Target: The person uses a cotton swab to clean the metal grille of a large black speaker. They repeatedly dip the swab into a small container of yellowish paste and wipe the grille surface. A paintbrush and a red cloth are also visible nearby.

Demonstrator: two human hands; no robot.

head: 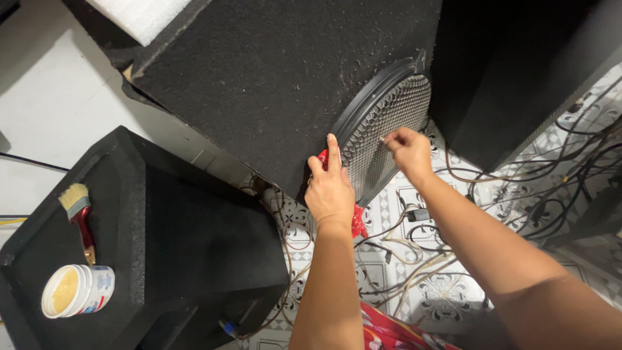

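**Two hands at the speaker grille**

Count: three black carpet-covered speaker cabinets, one brush, one tub, one grille, two hands.

The left cabinet lies low; on its top rest one paintbrush with a red handle and one open white tub of yellowish paste. The floor is pale at left and patterned tile at right, strewn with many loose cables.

The left hand grips a red-handled tool, index finger extended along the rim of the grille. The round perforated metal grille, black-rimmed, sits at the lower right corner of the centre cabinet. The right hand is pinched narrow against the mesh; whether it holds anything cannot be told.
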